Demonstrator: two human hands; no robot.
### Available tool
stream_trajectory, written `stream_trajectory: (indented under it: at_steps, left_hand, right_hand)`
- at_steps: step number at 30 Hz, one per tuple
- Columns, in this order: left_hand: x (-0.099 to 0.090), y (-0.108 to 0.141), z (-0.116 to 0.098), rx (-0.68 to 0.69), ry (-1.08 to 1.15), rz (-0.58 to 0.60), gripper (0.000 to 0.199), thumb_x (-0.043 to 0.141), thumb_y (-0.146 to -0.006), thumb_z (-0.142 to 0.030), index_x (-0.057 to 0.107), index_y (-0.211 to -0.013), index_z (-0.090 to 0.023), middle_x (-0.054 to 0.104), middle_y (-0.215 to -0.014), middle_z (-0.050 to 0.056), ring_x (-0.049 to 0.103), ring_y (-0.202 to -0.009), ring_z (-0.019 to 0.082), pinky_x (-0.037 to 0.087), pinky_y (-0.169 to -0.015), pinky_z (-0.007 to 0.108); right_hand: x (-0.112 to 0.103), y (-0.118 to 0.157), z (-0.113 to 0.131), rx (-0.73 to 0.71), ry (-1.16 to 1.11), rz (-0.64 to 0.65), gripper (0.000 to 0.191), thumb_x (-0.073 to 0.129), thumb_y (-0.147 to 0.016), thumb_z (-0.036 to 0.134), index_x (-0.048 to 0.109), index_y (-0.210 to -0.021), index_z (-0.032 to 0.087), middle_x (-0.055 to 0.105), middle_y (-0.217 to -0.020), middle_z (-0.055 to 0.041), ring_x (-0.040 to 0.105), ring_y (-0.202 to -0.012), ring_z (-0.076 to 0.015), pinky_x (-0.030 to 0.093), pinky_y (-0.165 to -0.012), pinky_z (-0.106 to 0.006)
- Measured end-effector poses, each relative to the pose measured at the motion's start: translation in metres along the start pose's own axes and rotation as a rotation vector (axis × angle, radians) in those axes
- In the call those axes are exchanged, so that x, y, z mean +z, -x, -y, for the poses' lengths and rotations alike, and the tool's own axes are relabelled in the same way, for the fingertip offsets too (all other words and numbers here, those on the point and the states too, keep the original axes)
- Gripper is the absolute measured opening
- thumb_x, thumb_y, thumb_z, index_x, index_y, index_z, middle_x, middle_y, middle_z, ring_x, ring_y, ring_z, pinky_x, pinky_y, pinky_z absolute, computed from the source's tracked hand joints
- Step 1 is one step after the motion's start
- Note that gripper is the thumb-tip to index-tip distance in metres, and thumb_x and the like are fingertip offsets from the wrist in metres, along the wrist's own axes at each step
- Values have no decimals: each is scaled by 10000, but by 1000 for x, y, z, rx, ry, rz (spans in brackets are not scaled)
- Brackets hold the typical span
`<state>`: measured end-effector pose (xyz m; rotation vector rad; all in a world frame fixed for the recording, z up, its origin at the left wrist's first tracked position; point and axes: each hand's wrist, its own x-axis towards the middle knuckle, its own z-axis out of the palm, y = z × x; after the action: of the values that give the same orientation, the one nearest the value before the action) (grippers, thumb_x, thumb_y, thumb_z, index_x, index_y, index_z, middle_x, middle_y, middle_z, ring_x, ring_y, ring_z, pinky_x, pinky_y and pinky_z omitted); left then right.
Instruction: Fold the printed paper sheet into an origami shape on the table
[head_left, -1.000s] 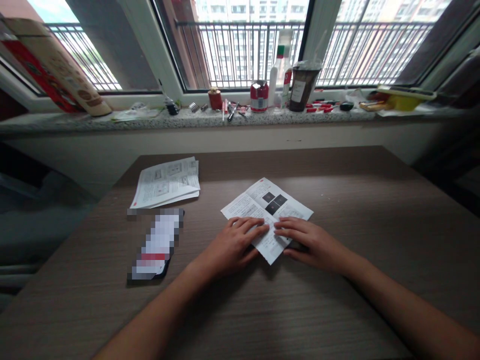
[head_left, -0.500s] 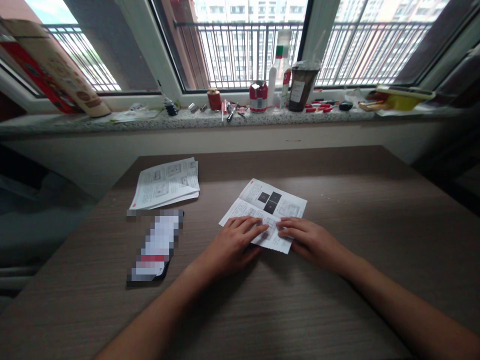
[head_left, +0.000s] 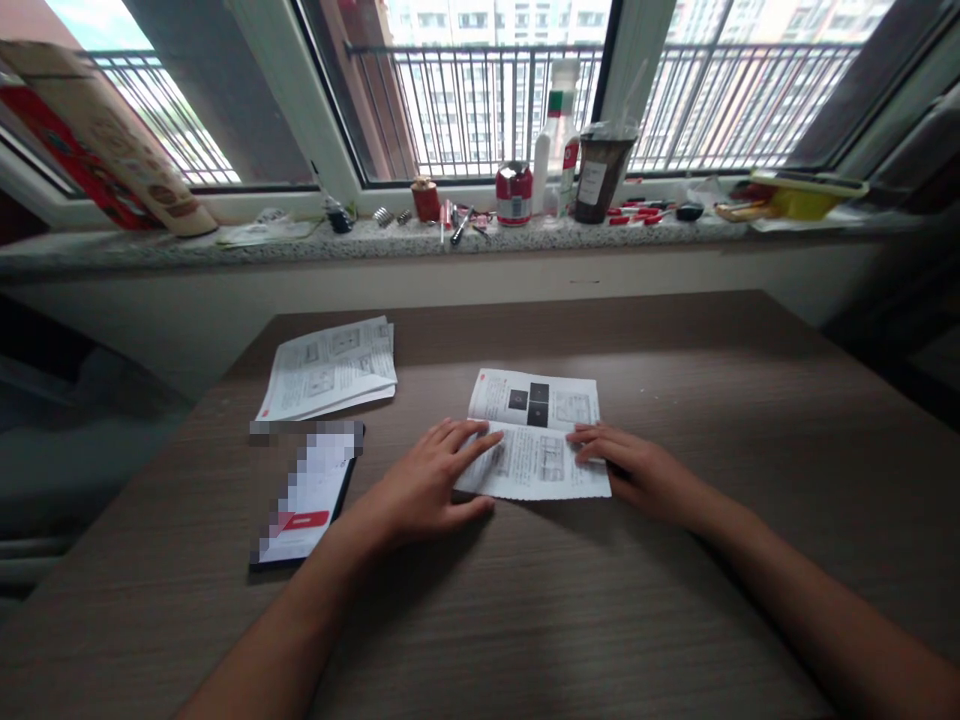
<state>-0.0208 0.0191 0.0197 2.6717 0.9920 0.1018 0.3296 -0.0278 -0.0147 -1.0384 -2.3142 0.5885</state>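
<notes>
A printed paper sheet (head_left: 536, 460) with a crease across its middle lies on the brown table in front of me, its long edges nearly level with the view. Dark square pictures and small diagrams show on it. My left hand (head_left: 442, 475) rests at the sheet's left side, fingers spread over the paper and thumb apart on the table side. On the right edge lie the fingertips of my right hand (head_left: 630, 465), stretched out flat; its thumb is partly hidden beneath the hand.
Folded printed papers (head_left: 330, 370) lie at the table's back left, with a phone (head_left: 311, 500), partly blurred out, in front of them. The windowsill (head_left: 420, 238) holds a red can (head_left: 514, 195), a lidded drink cup (head_left: 602, 175), a bottle and small tools.
The sheet has turned so that its edges run straighter across the view. My left hand has moved left and spread its fingers; my right hand has shifted slightly right.
</notes>
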Motion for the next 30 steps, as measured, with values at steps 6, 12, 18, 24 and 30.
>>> stream_trajectory:
  at_steps: [6, 12, 18, 24, 30]
  left_hand:
    - [-1, 2, -1, -8, 39, 3, 853, 759, -871, -542, 375, -1601, -325, 393, -1620, 123, 384, -1476, 391, 353, -1198, 584]
    - [0, 3, 3, 7, 67, -43, 890, 817, -819, -523, 399, -1583, -338, 419, -1607, 121, 450, -1423, 388, 412, -1153, 575]
    - [4, -1, 11, 17, 94, -94, 841, 683, -765, -68, 442, -1539, -291, 495, -1543, 102, 515, -1367, 311, 443, -1142, 521]
    - [7, -4, 15, 22, 124, -152, 705, 618, -769, -5, 540, -1425, -250, 583, -1449, 108, 567, -1319, 297, 474, -1109, 521]
    - [1, -5, 11, 12, 134, -159, 631, 639, -747, 9, 595, -1332, -222, 643, -1353, 115, 611, -1253, 309, 501, -1066, 506]
  right_hand:
    - [1, 4, -6, 27, 59, -15, 505, 569, -944, 91, 615, -1415, 268, 599, -1484, -109, 548, -1392, -257, 502, -1126, -510]
    - [-2, 6, -11, 48, 30, -17, 525, 583, -949, 84, 627, -1412, 327, 619, -1472, -61, 577, -1369, -238, 508, -1128, -486]
    - [-5, 6, -13, 56, -28, -5, 496, 555, -969, 99, 631, -1403, 327, 621, -1469, -52, 567, -1378, -226, 485, -1149, -482]
    - [-7, 5, -11, 53, -54, -7, 469, 581, -947, 96, 634, -1373, 288, 639, -1429, -82, 600, -1330, -225, 517, -1107, -460]
    - [-13, 3, -9, 67, 16, -73, 419, 593, -920, 94, 676, -1294, 264, 682, -1329, -101, 648, -1239, -239, 547, -1045, -449]
